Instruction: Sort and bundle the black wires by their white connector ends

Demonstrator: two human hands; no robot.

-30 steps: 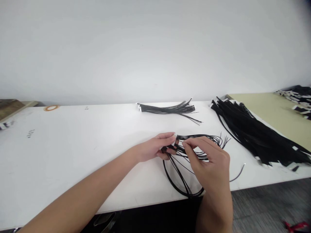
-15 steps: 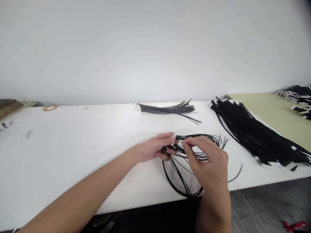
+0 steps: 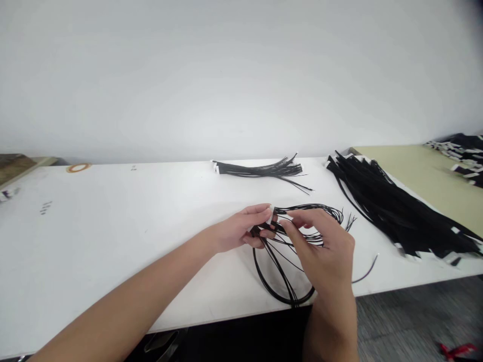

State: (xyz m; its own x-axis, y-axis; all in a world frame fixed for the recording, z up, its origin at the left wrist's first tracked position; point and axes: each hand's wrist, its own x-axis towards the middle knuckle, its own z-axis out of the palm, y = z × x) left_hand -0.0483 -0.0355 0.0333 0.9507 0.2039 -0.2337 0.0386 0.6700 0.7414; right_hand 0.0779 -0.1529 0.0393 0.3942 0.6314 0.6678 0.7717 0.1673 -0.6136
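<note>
While the left hand [image 3: 252, 221] pinches a white blocky plastic connector [image 3: 272, 215], apparently steadying it, the right hand [image 3: 327, 242] sits at three o'clock.
Whether its fingertips grip any thin black wires [image 3: 302, 207], I cannot tell.

Count two hands: one left hand [image 3: 253, 225], one right hand [image 3: 326, 236]. Add one held wire bunch [image 3: 297, 207], one laid bunch [image 3: 249, 171], one large heap [image 3: 400, 206], one white table [image 3: 113, 226], one yellowish table [image 3: 415, 166], one orange ring [image 3: 70, 169]. Cannot number single wires, overlapping too much.

Nothing legible right now: small dark marks [image 3: 46, 207] sit on the white worktop [image 3: 94, 231], too blurred to read.
</note>
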